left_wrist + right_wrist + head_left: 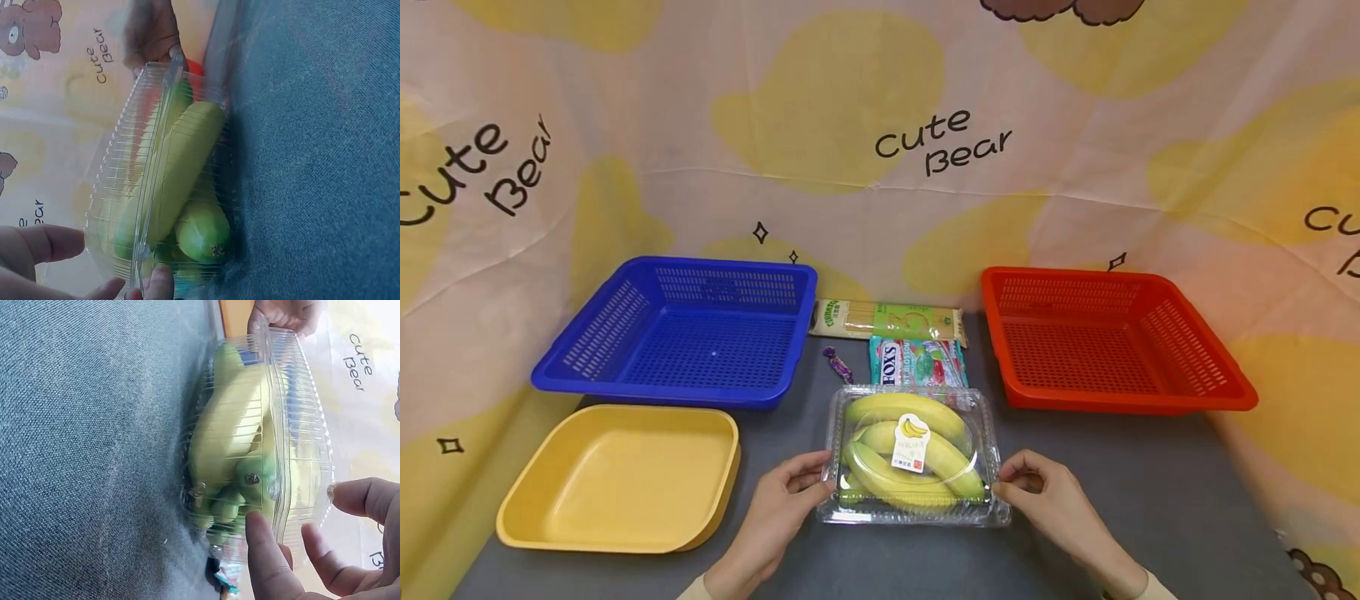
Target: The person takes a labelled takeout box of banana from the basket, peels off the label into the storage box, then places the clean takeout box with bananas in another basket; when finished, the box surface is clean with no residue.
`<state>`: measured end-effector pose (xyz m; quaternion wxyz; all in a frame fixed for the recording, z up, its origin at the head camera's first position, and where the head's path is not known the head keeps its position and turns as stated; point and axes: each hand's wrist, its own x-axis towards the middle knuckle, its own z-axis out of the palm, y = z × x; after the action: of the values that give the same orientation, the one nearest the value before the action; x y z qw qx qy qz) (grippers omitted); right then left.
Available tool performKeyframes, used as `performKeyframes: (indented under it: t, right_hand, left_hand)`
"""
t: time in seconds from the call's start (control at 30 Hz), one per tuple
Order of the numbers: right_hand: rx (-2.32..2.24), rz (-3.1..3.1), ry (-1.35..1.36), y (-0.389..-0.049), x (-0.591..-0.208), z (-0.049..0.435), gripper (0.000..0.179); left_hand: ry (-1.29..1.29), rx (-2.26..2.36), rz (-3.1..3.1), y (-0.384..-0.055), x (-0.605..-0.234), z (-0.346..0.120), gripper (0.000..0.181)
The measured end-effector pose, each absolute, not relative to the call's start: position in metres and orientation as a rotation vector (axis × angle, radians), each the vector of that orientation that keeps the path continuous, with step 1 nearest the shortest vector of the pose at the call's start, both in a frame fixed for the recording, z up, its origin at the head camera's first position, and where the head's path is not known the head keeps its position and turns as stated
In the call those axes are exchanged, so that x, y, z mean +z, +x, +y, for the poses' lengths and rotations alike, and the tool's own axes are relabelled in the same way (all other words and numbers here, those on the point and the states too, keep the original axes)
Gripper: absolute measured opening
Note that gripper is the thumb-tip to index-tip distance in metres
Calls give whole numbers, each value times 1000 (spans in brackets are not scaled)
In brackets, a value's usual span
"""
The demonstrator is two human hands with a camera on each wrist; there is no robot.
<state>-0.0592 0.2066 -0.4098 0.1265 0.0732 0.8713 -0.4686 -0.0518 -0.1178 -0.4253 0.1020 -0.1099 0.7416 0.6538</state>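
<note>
left hand (784,497) and right hand (1051,493) pinch opposite sides of a clear box (917,515) of bananas (891,482), resting on the table (895,571). its thin shell looks slippery and crushable, moderately heavy when filled; best held low, both sides.

left hand (777,507): pinching | right hand (1058,502): pinching | both apart, facing inward

The left hand (781,507) and right hand (1054,500) are bare; the left sleeve (697,590) and right sleeve (1154,589) are plain pale cream.
</note>
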Motion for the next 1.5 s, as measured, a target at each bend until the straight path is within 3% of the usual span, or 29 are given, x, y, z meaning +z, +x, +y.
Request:
performKeyframes:
  t: [0.87, 1.1, 1.5]
  right_hand:
    - [-1369, 2501, 125, -62, -409, 213, 25]
    - [-1280, 2649, 80, -66, -396, 219, 19]
    - [-1265, 2826, -41, -73, -377, 211, 9]
  left_hand:
    - [-242, 1739, 2370, -54, -413, -122, 41]
    - [68, 1498, 2738, -69, -388, -117, 33]
    - [600, 1110, 2916, -98, -360, -66, 25]
